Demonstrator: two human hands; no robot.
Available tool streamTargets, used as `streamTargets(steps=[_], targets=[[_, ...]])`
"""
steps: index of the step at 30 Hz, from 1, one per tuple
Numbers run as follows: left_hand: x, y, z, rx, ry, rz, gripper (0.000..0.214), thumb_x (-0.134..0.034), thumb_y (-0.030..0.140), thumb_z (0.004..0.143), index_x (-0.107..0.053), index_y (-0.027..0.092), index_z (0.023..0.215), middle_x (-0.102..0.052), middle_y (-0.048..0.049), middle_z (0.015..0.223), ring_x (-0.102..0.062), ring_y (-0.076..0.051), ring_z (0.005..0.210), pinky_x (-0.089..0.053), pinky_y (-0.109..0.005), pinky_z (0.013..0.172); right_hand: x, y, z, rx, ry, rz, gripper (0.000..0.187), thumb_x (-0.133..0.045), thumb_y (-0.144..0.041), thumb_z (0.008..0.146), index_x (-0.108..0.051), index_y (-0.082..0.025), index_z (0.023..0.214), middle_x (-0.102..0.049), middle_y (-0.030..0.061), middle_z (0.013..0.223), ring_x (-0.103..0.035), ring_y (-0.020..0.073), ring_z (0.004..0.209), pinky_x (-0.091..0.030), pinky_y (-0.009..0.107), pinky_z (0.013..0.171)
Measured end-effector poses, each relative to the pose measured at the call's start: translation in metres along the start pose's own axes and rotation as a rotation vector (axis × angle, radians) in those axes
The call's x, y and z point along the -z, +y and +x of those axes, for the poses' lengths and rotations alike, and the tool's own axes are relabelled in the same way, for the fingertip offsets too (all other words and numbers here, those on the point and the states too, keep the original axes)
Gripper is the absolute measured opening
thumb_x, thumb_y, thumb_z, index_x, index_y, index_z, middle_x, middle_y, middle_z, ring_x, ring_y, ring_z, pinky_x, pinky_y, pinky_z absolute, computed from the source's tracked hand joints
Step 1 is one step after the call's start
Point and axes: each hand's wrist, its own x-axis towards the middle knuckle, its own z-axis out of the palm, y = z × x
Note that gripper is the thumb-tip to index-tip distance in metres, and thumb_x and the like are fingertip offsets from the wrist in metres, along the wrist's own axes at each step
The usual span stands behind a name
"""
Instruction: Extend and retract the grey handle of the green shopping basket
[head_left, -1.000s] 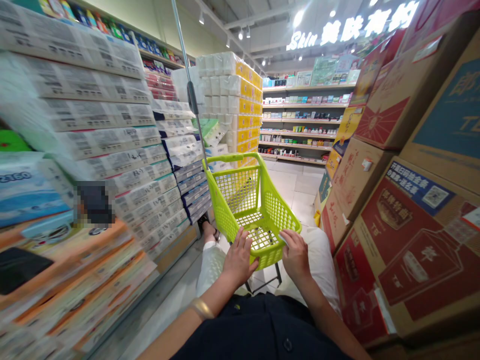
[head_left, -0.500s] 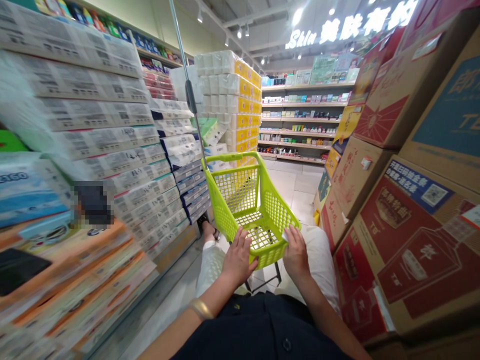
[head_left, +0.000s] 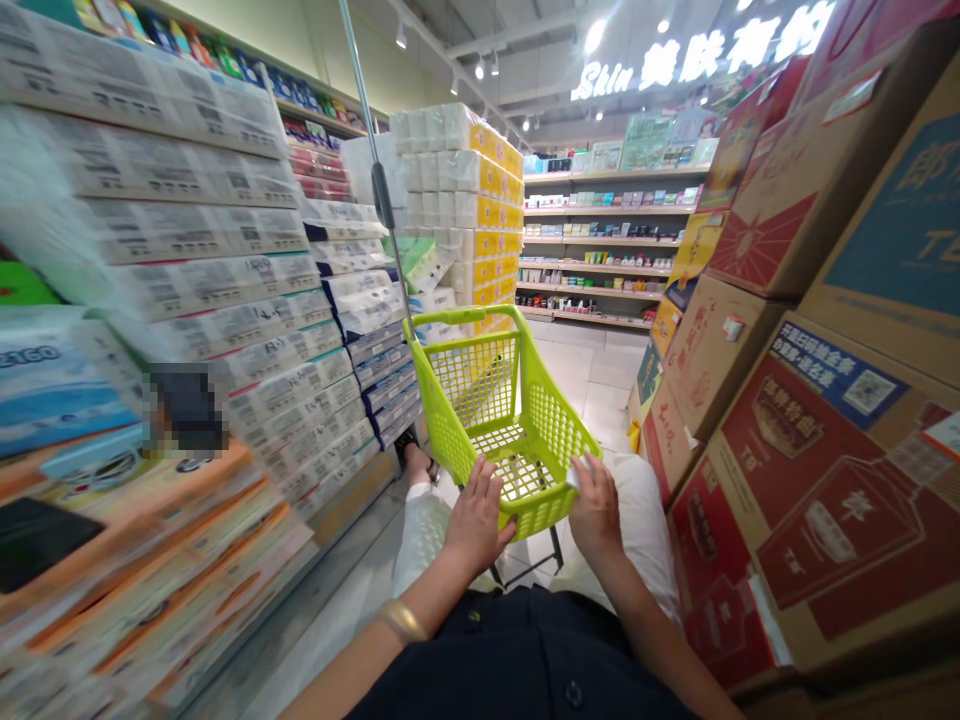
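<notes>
A lime-green plastic shopping cart basket (head_left: 536, 415) stands in front of me in a store aisle, with nothing in it. My left hand (head_left: 476, 515) grips the near rim of the basket, fingers curled over the edge. My right hand (head_left: 596, 505) holds the near right corner of the rim, and a small white piece shows at its fingertips. A gold bangle (head_left: 403, 620) sits on my left wrist. A metal pole (head_left: 375, 170) rises from the cart's far left side.
Stacked packs of tissue paper (head_left: 225, 300) fill the shelves on the left. Red and brown cardboard boxes (head_left: 810, 420) are piled high on the right. Wrapped toilet rolls (head_left: 465, 200) stand ahead, with product shelves (head_left: 607, 250) beyond a tiled floor (head_left: 592, 380).
My right hand has slid slightly up along the basket's right corner. The view has barely shifted; the cart stays in place.
</notes>
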Motion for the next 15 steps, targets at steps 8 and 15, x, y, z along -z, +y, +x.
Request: streamTargets(steps=[8,15], targets=[[-0.002,-0.002,-0.001,-0.017,0.025,-0.015,0.044,-0.062,0.026,0.075,-0.045,0.019,0.116,-0.045,-0.0145,0.136,-0.022,-0.032,0.144,-0.037,-0.052,0.111,0.007,-0.045,-0.012,0.355,-0.303,0.163,0.056,-0.041,0.003,0.074,-0.064,-0.025,0.117,-0.064,0.0043,0.12,-0.049,0.0191,0.121,-0.038,0.038,0.104],[-0.002,0.0,0.0,0.001,0.016,-0.015,0.046,-0.066,0.024,0.073,-0.046,0.017,0.114,-0.045,-0.0159,0.137,-0.021,-0.032,0.144,-0.035,-0.05,0.113,0.003,-0.002,0.006,0.069,-0.045,0.004,0.049,-0.039,0.003,0.074,-0.069,-0.017,0.106,-0.064,0.0121,0.115,-0.05,0.0251,0.118,-0.038,0.045,0.102]])
